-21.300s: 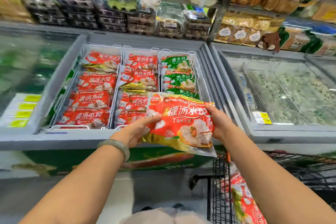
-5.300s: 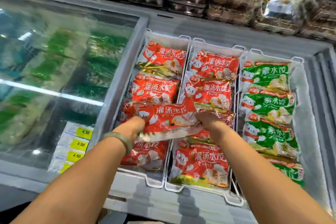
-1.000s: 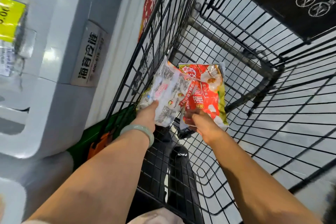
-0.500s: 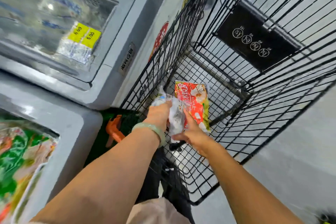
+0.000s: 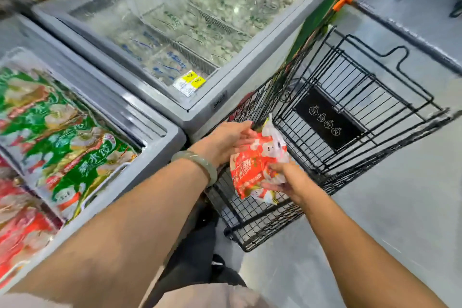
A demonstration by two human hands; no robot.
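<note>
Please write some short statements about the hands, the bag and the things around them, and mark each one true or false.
1. The left hand and the right hand both touch the red bag. True.
2. The red bag is held over the black wire cart. True.
3. The bracelet sits on the right wrist. False: it is on the left wrist.
4. The freezer with the yellow price tags has no cover. False: glass covers it, and the tags lie on the glass.
5. Green bags lie in the open chest to the left. True.
</note>
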